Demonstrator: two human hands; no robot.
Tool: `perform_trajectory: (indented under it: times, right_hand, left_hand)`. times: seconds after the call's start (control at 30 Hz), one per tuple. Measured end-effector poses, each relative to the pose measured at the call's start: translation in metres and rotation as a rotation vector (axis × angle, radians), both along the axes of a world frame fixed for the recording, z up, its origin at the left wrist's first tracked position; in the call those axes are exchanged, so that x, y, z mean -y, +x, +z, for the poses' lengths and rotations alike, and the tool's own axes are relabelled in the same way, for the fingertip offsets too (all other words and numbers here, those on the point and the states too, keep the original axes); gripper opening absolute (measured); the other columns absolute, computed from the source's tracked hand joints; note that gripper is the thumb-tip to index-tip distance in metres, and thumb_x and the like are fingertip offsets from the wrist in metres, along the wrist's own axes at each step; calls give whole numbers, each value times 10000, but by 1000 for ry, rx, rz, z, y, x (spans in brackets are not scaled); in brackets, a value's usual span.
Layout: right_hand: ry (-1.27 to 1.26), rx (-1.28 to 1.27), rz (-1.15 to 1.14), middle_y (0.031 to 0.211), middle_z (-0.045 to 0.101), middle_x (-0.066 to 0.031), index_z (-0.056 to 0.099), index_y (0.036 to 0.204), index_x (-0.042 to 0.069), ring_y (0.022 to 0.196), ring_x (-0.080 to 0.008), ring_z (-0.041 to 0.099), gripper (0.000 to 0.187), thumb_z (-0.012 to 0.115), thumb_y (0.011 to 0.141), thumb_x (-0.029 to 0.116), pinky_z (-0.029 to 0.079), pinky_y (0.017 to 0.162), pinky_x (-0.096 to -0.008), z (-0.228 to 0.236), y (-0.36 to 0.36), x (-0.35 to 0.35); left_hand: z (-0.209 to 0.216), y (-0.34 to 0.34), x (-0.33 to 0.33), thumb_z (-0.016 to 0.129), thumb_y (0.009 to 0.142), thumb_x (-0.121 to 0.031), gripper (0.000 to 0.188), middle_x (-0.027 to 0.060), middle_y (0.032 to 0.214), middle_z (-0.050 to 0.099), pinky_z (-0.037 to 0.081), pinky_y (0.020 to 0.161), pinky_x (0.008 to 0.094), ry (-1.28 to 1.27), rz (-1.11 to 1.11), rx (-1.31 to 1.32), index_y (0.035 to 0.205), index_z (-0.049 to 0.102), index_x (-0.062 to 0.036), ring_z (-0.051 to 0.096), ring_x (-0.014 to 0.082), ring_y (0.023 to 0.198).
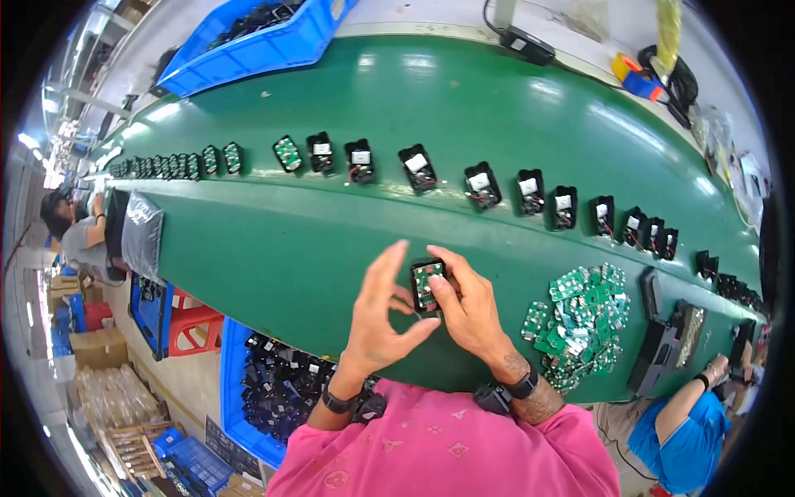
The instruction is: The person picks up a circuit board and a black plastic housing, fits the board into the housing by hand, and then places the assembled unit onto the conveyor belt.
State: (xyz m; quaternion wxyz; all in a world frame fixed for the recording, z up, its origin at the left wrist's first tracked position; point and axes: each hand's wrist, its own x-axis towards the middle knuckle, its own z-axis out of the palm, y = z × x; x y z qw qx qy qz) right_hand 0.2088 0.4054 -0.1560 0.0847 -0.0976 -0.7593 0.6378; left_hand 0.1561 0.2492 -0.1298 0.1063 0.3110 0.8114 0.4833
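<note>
In front of my chest, my right hand (pixel 472 311) grips a small black plastic housing (pixel 416 290) with a green circuit board (pixel 428 280) lying inside it. The right thumb presses on the board and the fingers wrap the housing's far side. Just left of it, my left hand (pixel 377 319) is open, fingers raised and thumb apart, with nothing seen in it. To the right of my right hand lies a loose pile of green circuit boards (pixel 584 315). Beyond my hands runs a row of black housings with white parts (pixel 418 168) and red wires.
Housings with green boards (pixel 233 157) line up at the far left. A blue crate (pixel 248 62) stands at the back, and a blue bin of black parts (pixel 234 381) sits left of me. Black tools (pixel 654 356) lie right of the pile. Co-workers sit left (pixel 83 236) and right (pixel 683 431).
</note>
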Motion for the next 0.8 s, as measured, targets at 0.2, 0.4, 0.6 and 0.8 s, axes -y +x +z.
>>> perform_trajectory:
  times: [0.2,0.4,0.6,0.8]
  right_hand:
    - [3,-105,-46,1074,655,-136,574,1316,17,866,-183,629,359,583,967,99,524,778,-311,9,22,-14]
    - [81,-318,-99,974,621,-118,601,1236,17,823,-224,622,283,574,958,62,500,714,-311,8,24,-13]
    - [49,-238,-120,1009,631,-113,613,1219,29,810,-159,638,281,590,939,15,527,704,-292,-12,2,-7]
    - [21,26,-28,1059,634,-129,614,1256,8,770,-167,659,335,622,922,34,530,689,-282,-2,14,-25]
  left_hand:
    - [-20,16,-34,542,983,-140,358,204,1187,667,544,851,347,250,181,167,1287,599,40,693,273,983]
    - [-21,30,-51,534,987,-110,315,214,1112,694,555,824,368,291,245,-119,1249,609,48,705,328,948]
    - [-29,8,-43,560,963,-86,259,187,1086,705,562,779,347,187,306,-9,1191,653,-9,715,316,884]
    - [-44,-127,39,508,1004,-170,270,140,933,668,556,611,323,54,596,-207,1179,646,-18,669,208,670]
